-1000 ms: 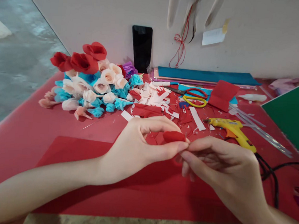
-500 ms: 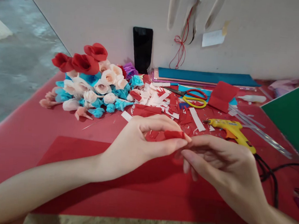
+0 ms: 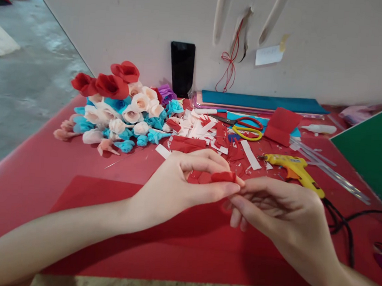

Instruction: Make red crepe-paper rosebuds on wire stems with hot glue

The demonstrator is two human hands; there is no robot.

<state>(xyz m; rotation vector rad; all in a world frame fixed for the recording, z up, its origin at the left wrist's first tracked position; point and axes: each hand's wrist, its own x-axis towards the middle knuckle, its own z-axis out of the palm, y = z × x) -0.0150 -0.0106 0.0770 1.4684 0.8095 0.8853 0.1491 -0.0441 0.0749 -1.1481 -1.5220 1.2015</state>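
The left hand (image 3: 170,190) grips a small curved red piece (image 3: 223,177) between thumb and fingers, above the near middle of the red table (image 3: 20,169). The fingers curl behind the piece while the thumb presses from the near side, probably so that its thin, soft-looking material is steadied without being crushed. The right hand (image 3: 290,221) comes in from the right, thumb and forefinger drawn close together at the piece's right end, as if to work at that edge; whether they pinch it or only touch the other fingertips, I cannot tell. A red sheet (image 3: 91,192) lies flat beneath both hands. The paper flowers (image 3: 139,101) are heaped at the far left, perhaps to keep their petals away from the working spot, while the scissors (image 3: 247,133) and the yellow glue gun (image 3: 291,166) lie to the right, likely for easy reach. A dark phone (image 3: 182,67) leans upright against the wall (image 3: 121,23), which seems to prop it. The left hand's fingers hide the back and lower part of the red piece, and the right hand's remaining fingers are partly lost in shadow. The scissors' blade tips disappear among paper scraps (image 3: 195,125), and the black cord (image 3: 350,243) passes partly behind the right hand.
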